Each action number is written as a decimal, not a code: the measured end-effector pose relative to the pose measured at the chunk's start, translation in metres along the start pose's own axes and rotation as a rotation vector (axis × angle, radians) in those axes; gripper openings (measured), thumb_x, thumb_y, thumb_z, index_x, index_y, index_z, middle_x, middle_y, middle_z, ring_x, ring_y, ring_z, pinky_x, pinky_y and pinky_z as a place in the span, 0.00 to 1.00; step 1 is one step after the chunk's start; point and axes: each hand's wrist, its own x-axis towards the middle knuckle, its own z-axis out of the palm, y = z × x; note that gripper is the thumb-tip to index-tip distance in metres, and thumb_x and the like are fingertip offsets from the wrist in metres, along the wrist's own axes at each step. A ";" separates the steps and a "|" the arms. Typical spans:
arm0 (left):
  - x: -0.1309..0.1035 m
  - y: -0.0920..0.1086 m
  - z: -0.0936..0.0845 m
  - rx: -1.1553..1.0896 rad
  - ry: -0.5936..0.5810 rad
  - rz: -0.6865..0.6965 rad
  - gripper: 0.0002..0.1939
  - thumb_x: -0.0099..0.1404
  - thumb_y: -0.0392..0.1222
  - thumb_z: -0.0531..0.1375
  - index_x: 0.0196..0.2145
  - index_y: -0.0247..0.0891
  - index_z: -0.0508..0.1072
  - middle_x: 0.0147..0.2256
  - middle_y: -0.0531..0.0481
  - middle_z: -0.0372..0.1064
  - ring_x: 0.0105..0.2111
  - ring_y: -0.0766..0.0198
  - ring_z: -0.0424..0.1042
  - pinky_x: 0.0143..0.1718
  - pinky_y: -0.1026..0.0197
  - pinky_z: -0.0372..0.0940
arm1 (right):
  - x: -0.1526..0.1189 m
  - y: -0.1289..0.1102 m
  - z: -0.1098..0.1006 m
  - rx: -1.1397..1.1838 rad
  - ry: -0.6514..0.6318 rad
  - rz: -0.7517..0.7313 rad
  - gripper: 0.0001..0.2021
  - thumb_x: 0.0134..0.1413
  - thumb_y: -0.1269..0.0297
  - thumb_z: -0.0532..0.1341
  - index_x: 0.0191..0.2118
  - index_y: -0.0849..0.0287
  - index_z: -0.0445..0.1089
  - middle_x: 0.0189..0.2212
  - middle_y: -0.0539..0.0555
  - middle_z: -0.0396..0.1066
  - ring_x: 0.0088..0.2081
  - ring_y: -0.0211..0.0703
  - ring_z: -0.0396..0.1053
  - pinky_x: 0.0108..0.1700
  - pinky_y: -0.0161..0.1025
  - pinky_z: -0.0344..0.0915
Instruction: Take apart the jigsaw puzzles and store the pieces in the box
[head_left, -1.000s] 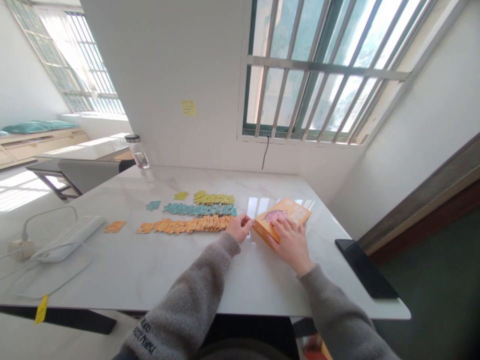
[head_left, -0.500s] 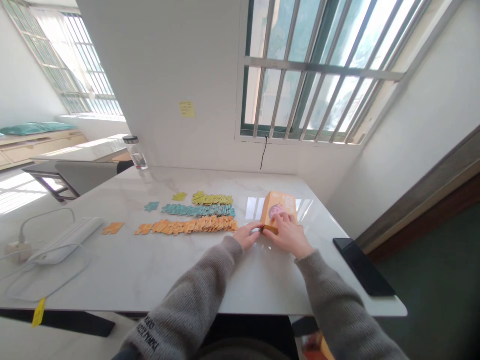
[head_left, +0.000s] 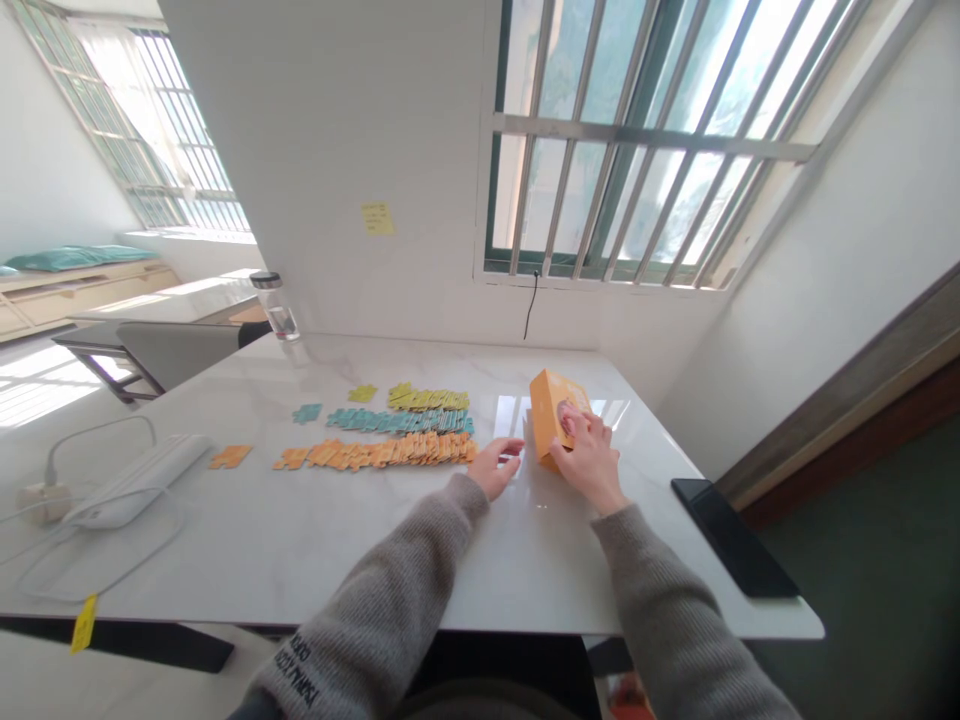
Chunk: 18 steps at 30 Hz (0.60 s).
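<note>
My right hand (head_left: 590,461) grips an orange cardboard box (head_left: 545,420) by its near end and printed front. The box is tilted, with its left side raised and turned toward me. Left of it, my left hand (head_left: 497,468) is apart from the box, fingers loosely spread and holding nothing. Beside that hand ends a long overlapping row of orange puzzle pieces (head_left: 390,452). Behind it lie a row of blue puzzle pieces (head_left: 390,420) and a shorter row of yellow-green ones (head_left: 431,399). Single pieces sit at the left end of each row.
The white table (head_left: 315,550) carries a black phone (head_left: 731,535) near its right edge. A white power strip (head_left: 142,482) with cables lies at the left, and a glass bottle (head_left: 277,308) stands at the back left corner. A wall with a barred window rises behind.
My left hand has let go of the box's corner and moved slightly left. With my right hand on it, the box has tipped up and shifted a little right, showing its left side.
</note>
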 end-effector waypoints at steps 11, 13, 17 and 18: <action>-0.008 0.016 0.006 -0.073 -0.077 0.189 0.34 0.66 0.54 0.58 0.65 0.40 0.54 0.62 0.35 0.53 0.57 0.48 0.63 0.54 0.44 0.64 | -0.020 0.005 0.010 0.682 -0.089 0.133 0.27 0.62 0.51 0.48 0.63 0.57 0.59 0.55 0.61 0.63 0.55 0.51 0.64 0.55 0.48 0.65; -0.010 0.020 0.008 -0.036 -0.089 0.221 0.36 0.66 0.55 0.58 0.66 0.41 0.52 0.62 0.35 0.52 0.56 0.48 0.63 0.53 0.44 0.65 | -0.023 0.001 0.005 0.699 -0.143 0.110 0.28 0.63 0.52 0.47 0.65 0.57 0.55 0.54 0.61 0.65 0.53 0.50 0.66 0.53 0.48 0.66; -0.012 0.024 0.009 0.072 -0.029 0.325 0.34 0.65 0.52 0.59 0.65 0.43 0.54 0.61 0.37 0.53 0.57 0.48 0.61 0.55 0.45 0.64 | -0.024 0.000 -0.003 0.796 -0.299 0.104 0.29 0.65 0.53 0.44 0.68 0.56 0.44 0.51 0.61 0.68 0.46 0.48 0.71 0.42 0.44 0.72; -0.012 0.024 0.009 0.097 -0.006 0.343 0.34 0.66 0.51 0.59 0.65 0.43 0.55 0.60 0.38 0.54 0.57 0.48 0.60 0.56 0.45 0.63 | -0.024 0.001 -0.004 0.805 -0.318 0.112 0.29 0.65 0.53 0.44 0.68 0.56 0.44 0.51 0.60 0.68 0.45 0.48 0.72 0.41 0.44 0.72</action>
